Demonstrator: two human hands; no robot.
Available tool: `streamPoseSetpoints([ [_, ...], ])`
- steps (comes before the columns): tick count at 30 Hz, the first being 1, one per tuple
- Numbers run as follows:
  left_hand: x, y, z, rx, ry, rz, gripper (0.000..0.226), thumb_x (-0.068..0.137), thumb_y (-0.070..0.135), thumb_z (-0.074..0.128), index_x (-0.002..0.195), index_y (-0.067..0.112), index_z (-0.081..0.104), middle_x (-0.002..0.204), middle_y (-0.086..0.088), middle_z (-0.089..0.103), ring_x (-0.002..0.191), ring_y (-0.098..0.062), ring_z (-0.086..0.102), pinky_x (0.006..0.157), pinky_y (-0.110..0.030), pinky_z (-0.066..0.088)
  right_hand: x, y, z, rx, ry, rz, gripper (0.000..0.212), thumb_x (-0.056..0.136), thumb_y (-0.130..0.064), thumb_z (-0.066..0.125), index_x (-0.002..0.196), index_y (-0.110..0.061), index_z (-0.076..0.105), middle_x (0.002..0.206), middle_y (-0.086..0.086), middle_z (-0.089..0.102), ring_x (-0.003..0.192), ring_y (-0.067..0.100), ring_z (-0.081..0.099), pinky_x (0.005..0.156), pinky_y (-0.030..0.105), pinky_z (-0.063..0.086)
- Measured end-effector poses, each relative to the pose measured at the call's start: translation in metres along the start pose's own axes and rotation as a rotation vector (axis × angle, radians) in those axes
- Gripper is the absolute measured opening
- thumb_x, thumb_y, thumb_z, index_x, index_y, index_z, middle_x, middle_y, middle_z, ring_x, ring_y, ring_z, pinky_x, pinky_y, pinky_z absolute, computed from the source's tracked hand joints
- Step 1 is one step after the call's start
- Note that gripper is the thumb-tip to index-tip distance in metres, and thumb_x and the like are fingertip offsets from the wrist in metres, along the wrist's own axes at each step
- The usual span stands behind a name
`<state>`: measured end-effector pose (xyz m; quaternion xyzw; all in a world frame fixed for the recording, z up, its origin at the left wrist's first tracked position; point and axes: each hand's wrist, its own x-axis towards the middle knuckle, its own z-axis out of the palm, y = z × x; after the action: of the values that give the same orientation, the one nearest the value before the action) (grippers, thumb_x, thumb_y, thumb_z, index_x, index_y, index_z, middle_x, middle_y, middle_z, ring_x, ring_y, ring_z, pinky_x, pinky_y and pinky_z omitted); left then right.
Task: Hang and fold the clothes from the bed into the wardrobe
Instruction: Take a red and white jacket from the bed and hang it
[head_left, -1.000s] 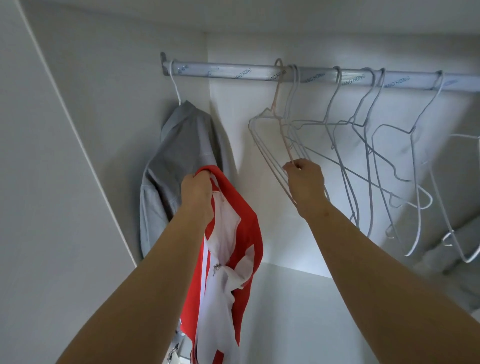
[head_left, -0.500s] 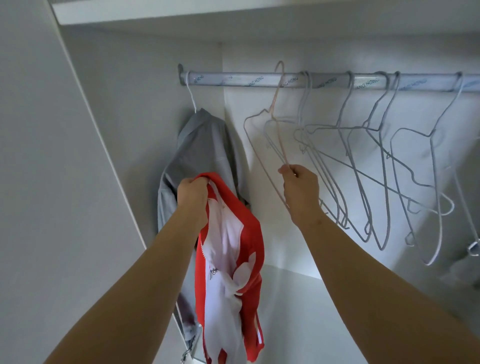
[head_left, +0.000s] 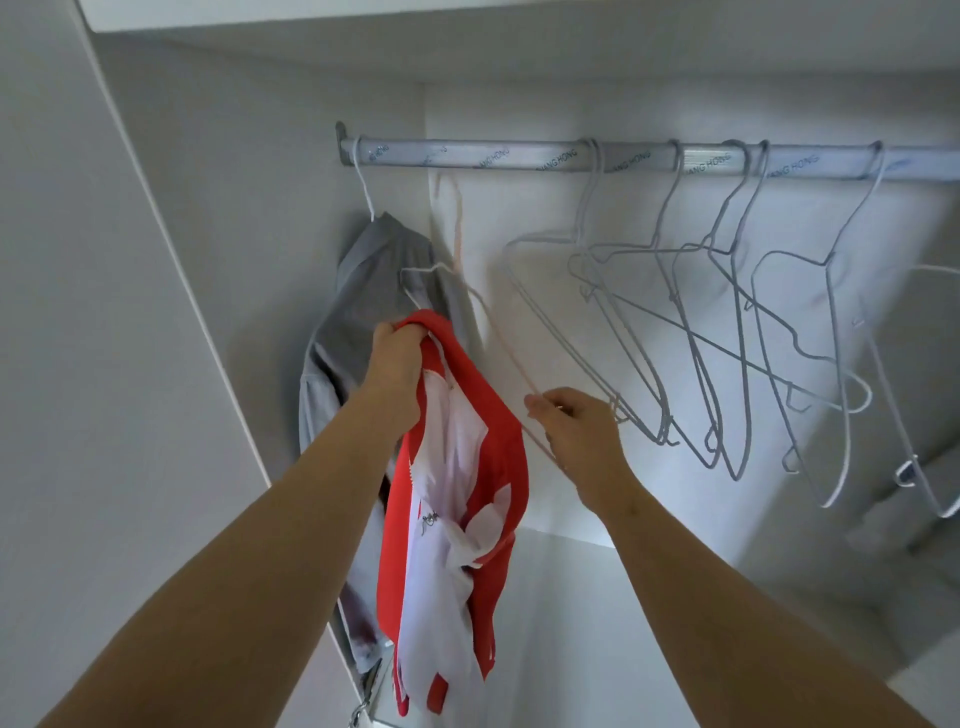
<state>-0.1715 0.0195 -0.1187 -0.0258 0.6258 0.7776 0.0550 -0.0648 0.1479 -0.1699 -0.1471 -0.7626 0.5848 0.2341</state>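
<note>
My left hand (head_left: 397, 364) grips the collar of a red and white garment (head_left: 457, 499), which hangs down inside the wardrobe. My right hand (head_left: 574, 431) pinches the lower wire of a pale pink hanger (head_left: 460, 244). That hanger is blurred with motion and its hook sits below the silver rail (head_left: 519, 158), off it. A grey garment (head_left: 363, 296) hangs on a white hanger at the rail's left end, just behind my left hand.
Several empty white wire hangers (head_left: 691, 322) hang tangled along the rail to the right of my right hand. The wardrobe's left side wall (head_left: 218, 218) stands close to the grey garment. A white shelf board (head_left: 571, 623) lies below my arms.
The pink hanger has come off the rail and swung left toward the red garment. My right hand has dropped lower with it. My left hand keeps its grip on the red garment.
</note>
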Motion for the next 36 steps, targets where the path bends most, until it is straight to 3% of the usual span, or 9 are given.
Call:
streamPoseSetpoints([
  [2, -0.003, 0.002, 0.007, -0.023, -0.069, -0.003, 0.016, 0.094, 0.013, 0.043, 0.089, 0.028, 0.046, 0.081, -0.006, 0.055, 0.067, -0.017, 0.055, 0.062, -0.031, 0.051, -0.006, 0.004, -0.005, -0.020, -0.110, 0.021, 0.023, 0.089, -0.015, 0.060, 0.066, -0.019, 0.059, 0.038, -0.018, 0.050, 0.035, -0.006, 0.045, 0.039, 0.003, 0.032],
  [6, -0.002, 0.005, 0.012, -0.151, -0.201, -0.083, 0.040, 0.095, 0.013, 0.045, 0.131, 0.029, 0.045, 0.079, -0.003, 0.058, 0.062, -0.015, 0.056, 0.053, -0.026, 0.053, -0.015, 0.015, -0.020, -0.001, -0.220, 0.071, 0.029, 0.085, -0.010, 0.066, 0.059, -0.017, 0.054, 0.036, -0.015, 0.047, 0.032, -0.002, 0.042, 0.038, 0.005, 0.031],
  [10, -0.010, 0.003, 0.020, -0.034, -0.303, -0.129, 0.013, 0.088, 0.008, 0.054, 0.084, 0.013, 0.066, 0.064, -0.004, 0.068, 0.058, -0.018, 0.062, 0.048, -0.025, 0.055, -0.016, 0.020, -0.026, -0.086, -0.273, 0.133, 0.022, 0.083, -0.009, 0.066, 0.063, -0.014, 0.056, 0.042, -0.012, 0.047, 0.037, -0.001, 0.041, 0.044, 0.012, 0.036],
  [15, -0.021, -0.011, 0.028, 0.209, -0.469, -0.072, 0.022, 0.089, 0.005, 0.050, 0.086, 0.017, 0.069, 0.086, -0.010, 0.070, 0.075, -0.021, 0.065, 0.068, -0.032, 0.058, -0.010, 0.009, -0.017, -0.070, -0.207, 0.176, 0.018, 0.084, -0.015, 0.058, 0.067, -0.015, 0.051, 0.051, -0.005, 0.047, 0.037, 0.002, 0.038, 0.039, 0.014, 0.030],
  [21, -0.012, -0.014, 0.024, 0.435, -0.231, 0.026, 0.016, 0.092, 0.006, 0.043, 0.103, 0.017, 0.046, 0.087, -0.007, 0.054, 0.072, -0.018, 0.054, 0.059, -0.027, 0.046, -0.018, 0.018, -0.016, 0.054, -0.088, 0.193, 0.042, 0.084, -0.013, 0.062, 0.054, -0.018, 0.033, 0.044, -0.008, 0.031, 0.041, 0.007, 0.027, 0.040, 0.017, 0.026],
  [28, -0.008, -0.006, 0.017, 0.454, -0.181, -0.108, 0.023, 0.095, 0.014, 0.042, 0.112, 0.004, 0.053, 0.107, -0.018, 0.060, 0.095, -0.031, 0.058, 0.086, -0.038, 0.048, -0.020, 0.015, -0.006, 0.241, -0.094, 0.174, 0.009, 0.088, -0.018, 0.062, 0.082, -0.015, 0.057, 0.045, -0.012, 0.047, 0.039, 0.002, 0.039, 0.039, 0.013, 0.033],
  [30, -0.011, -0.002, 0.010, 0.277, -0.199, -0.244, 0.026, 0.094, 0.016, 0.041, 0.103, 0.001, 0.060, 0.101, -0.021, 0.062, 0.091, -0.033, 0.062, 0.079, -0.033, 0.055, -0.021, 0.018, -0.007, 0.246, -0.035, 0.182, 0.018, 0.092, -0.026, 0.056, 0.077, -0.016, 0.059, 0.042, -0.011, 0.038, 0.036, 0.001, 0.032, 0.036, 0.011, 0.027],
  [32, -0.012, -0.003, -0.002, 0.144, -0.173, -0.305, 0.029, 0.093, 0.016, 0.038, 0.076, 0.004, 0.058, 0.070, -0.016, 0.061, 0.061, -0.027, 0.061, 0.050, -0.027, 0.053, -0.022, 0.022, -0.012, 0.250, 0.006, 0.199, 0.023, 0.094, -0.028, 0.052, 0.078, -0.014, 0.061, 0.042, -0.011, 0.034, 0.036, 0.002, 0.029, 0.036, 0.010, 0.025],
  [36, 0.001, -0.008, -0.012, 0.258, -0.084, -0.289, 0.033, 0.096, 0.010, 0.033, 0.065, 0.006, 0.043, 0.067, -0.011, 0.044, 0.070, -0.025, 0.049, 0.080, -0.035, 0.047, -0.024, 0.024, -0.022, 0.342, 0.038, 0.200, 0.018, 0.093, -0.017, 0.054, 0.079, -0.010, 0.062, 0.040, -0.009, 0.034, 0.037, 0.003, 0.027, 0.037, 0.012, 0.024],
])
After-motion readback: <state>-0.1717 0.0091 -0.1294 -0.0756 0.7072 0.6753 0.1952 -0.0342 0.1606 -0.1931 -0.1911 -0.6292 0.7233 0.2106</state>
